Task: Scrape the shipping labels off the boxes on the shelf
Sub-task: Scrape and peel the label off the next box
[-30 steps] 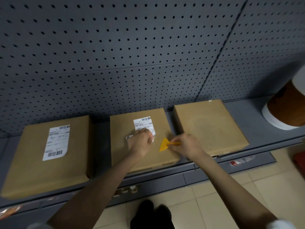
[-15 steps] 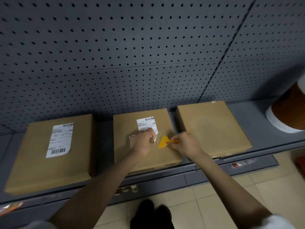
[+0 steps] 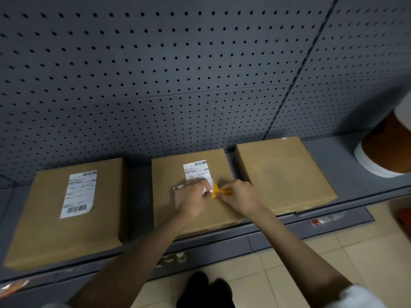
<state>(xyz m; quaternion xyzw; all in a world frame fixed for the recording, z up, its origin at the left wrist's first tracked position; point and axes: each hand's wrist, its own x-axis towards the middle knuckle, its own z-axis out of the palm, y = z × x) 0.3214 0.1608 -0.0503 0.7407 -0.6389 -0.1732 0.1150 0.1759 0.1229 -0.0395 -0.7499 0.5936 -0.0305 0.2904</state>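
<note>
Three flat brown boxes lie side by side on the grey shelf (image 3: 333, 156). The left box (image 3: 44, 223) carries a whole white label (image 3: 77, 194). On the middle box (image 3: 164, 174) the label (image 3: 196, 171) is partly lifted at its near end. My left hand (image 3: 191, 196) pinches that loose, curled part of the label. My right hand (image 3: 238, 195) grips a yellow scraper (image 3: 219, 192), whose blade tip sits at the label's lifted edge, right beside my left fingers. The right box (image 3: 282, 172) shows no label.
A dark pegboard wall (image 3: 178, 74) rises behind the boxes. An orange and white roll-like object (image 3: 384, 152) stands at the shelf's right end. A lower shelf edge (image 3: 222, 243) with price tags runs below. Tiled floor (image 3: 355, 252) and my dark shoes (image 3: 204, 290) are underneath.
My right hand has moved the scraper left, up against the label's lifted edge and my left fingers. More of the label's near end is curled up.
</note>
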